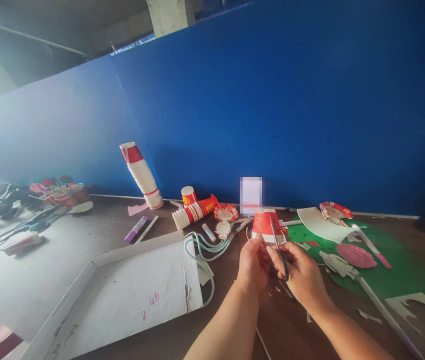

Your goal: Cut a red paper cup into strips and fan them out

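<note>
Cups made of paper stand in a tall stack (142,175), close to the blue wall (272,100), and the stack looks tilted. Another stack of cups (197,210) lies on its side, with a small red cup (188,197) behind it. A big white tray (122,300) with low sides has pink and dark scribbles on its inside. Far to the left, red pots (65,196) hold bright bits, but they are too blurry to name.

All this is on a brown table (231,335), which shines pale on the left. Near the middle are a flower-headed paper doll (225,220) and a loop of pale cable (214,247). On the right, green paper (388,245) lies under a pink paper shape (357,256) and white scraps. The blue wall runs behind it all, and a grey post (170,17) shows above it.

The left hand (252,264) pinches the wide edge of a red and white paper cup (263,225) with its fingertips. The right hand (305,269) is curled around the handles of the scissors (283,264). Their blades point up beside the cup's right part; I cannot tell if they are cutting it.
</note>
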Action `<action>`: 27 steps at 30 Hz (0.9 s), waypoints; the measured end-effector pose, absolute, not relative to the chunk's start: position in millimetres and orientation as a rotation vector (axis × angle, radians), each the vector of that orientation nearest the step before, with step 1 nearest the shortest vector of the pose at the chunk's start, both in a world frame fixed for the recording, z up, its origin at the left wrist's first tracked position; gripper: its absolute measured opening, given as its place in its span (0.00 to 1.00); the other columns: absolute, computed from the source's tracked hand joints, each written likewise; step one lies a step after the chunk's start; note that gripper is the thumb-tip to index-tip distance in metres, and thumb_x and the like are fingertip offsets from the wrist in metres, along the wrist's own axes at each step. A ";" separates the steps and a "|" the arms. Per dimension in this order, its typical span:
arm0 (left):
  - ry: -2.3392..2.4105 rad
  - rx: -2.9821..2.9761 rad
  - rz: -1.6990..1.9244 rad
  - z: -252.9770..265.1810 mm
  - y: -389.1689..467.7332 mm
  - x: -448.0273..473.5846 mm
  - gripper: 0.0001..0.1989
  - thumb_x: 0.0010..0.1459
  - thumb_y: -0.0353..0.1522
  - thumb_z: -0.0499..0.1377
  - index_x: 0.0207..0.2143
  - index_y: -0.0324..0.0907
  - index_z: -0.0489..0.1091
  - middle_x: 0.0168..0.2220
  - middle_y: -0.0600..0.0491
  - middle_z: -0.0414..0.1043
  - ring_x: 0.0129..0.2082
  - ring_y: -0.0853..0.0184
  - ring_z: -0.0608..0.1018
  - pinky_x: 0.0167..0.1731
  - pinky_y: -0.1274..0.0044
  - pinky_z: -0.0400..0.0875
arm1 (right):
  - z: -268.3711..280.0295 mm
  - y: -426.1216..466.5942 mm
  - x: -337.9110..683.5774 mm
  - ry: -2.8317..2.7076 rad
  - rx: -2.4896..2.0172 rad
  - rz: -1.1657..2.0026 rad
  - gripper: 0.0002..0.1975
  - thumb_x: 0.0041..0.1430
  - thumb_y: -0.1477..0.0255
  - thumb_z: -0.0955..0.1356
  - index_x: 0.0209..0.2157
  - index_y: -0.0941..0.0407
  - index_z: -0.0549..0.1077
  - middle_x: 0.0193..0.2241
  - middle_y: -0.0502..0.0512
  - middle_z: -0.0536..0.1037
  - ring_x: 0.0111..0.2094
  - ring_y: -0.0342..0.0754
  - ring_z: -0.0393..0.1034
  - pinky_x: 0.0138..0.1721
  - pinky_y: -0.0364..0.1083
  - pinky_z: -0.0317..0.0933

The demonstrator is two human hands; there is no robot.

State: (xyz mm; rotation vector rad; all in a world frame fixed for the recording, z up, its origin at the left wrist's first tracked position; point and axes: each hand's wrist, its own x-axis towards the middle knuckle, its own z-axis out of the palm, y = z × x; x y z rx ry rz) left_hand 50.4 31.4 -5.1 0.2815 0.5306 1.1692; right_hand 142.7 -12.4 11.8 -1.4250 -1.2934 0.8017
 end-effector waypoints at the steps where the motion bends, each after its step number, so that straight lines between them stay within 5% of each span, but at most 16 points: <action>1: 0.530 0.269 1.184 -4.7 31.4 50.0 0.17 0.45 0.40 0.67 0.28 0.37 0.68 0.22 0.53 0.69 0.19 0.71 0.71 0.22 0.79 0.65 | 13.2 -12.4 143.0 -1.303 -1.430 0.778 0.14 0.52 0.57 0.70 0.30 0.53 0.70 0.16 0.46 0.71 0.18 0.44 0.64 0.22 0.42 0.58; 6: 0.519 0.270 1.226 -4.6 32.7 48.7 0.15 0.45 0.37 0.68 0.29 0.36 0.68 0.25 0.53 0.70 0.24 0.72 0.74 0.28 0.80 0.67 | 17.3 -12.5 145.8 -1.337 -1.462 0.665 0.14 0.52 0.57 0.70 0.29 0.54 0.71 0.23 0.51 0.77 0.25 0.47 0.70 0.27 0.42 0.62; 12: 0.546 0.325 1.117 -6.4 33.5 48.3 0.18 0.47 0.44 0.65 0.25 0.40 0.63 0.17 0.55 0.64 0.14 0.68 0.68 0.16 0.77 0.60 | 9.6 -11.1 147.4 -1.343 -1.436 0.831 0.13 0.54 0.58 0.70 0.34 0.53 0.70 0.20 0.48 0.76 0.20 0.46 0.68 0.23 0.42 0.61; 17: 0.518 0.240 1.185 1.7 33.1 43.7 0.18 0.45 0.40 0.67 0.26 0.40 0.63 0.18 0.58 0.62 0.18 0.72 0.68 0.21 0.80 0.62 | 5.3 -14.8 140.2 -1.391 -1.439 0.828 0.11 0.54 0.61 0.70 0.34 0.53 0.70 0.24 0.49 0.78 0.24 0.46 0.72 0.27 0.42 0.63; 22: 0.560 0.109 1.219 11.6 35.0 37.2 0.20 0.45 0.39 0.68 0.22 0.40 0.59 0.16 0.61 0.53 0.15 0.78 0.58 0.17 0.82 0.55 | 4.4 -22.2 131.0 -1.461 -1.410 0.889 0.12 0.54 0.61 0.69 0.36 0.53 0.71 0.32 0.53 0.81 0.31 0.49 0.75 0.32 0.43 0.66; 27: 0.533 0.083 1.249 8.1 38.8 35.7 0.20 0.46 0.39 0.68 0.22 0.40 0.60 0.17 0.61 0.54 0.15 0.77 0.58 0.17 0.81 0.55 | 6.8 -24.0 128.4 -1.549 -1.509 0.711 0.13 0.53 0.58 0.68 0.33 0.52 0.72 0.28 0.54 0.81 0.27 0.51 0.74 0.28 0.44 0.65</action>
